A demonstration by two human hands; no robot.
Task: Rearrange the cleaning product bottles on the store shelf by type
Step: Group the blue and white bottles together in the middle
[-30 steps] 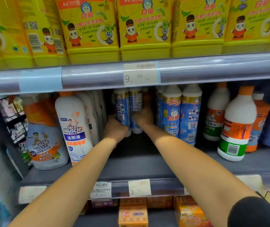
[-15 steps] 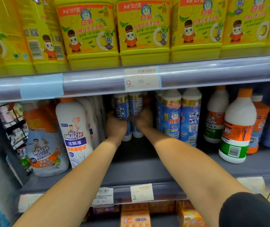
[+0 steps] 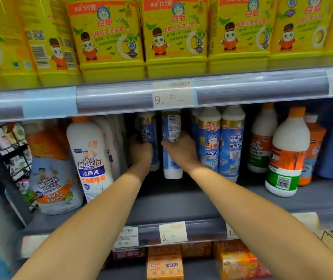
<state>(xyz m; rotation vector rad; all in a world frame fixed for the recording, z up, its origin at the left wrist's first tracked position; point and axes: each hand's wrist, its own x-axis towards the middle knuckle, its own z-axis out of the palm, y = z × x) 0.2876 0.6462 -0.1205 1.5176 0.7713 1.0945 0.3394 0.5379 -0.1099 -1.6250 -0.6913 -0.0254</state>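
Two slim blue-and-white cleaner bottles stand deep on the middle shelf [image 3: 181,201]. My left hand [image 3: 141,152] is wrapped around the left bottle [image 3: 148,128]. My right hand [image 3: 180,150] grips the right bottle [image 3: 171,126], whose base hangs a little above the shelf floor. Two more bottles of the same blue kind [image 3: 221,142] stand just right of my right hand. A white Mr Muscle bottle [image 3: 90,158] with an orange cap stands to the left.
White bottles with orange caps and orange-green labels [image 3: 286,152] fill the shelf's right side. An orange Mr Muscle refill pouch [image 3: 53,178] sits far left. Yellow detergent jugs [image 3: 173,37] line the shelf above. Orange boxes [image 3: 164,265] lie on the shelf below.
Both hands have kept their hold on the two blue bottles. The right bottle has come forward and up a little. The camera has tipped slightly upward.
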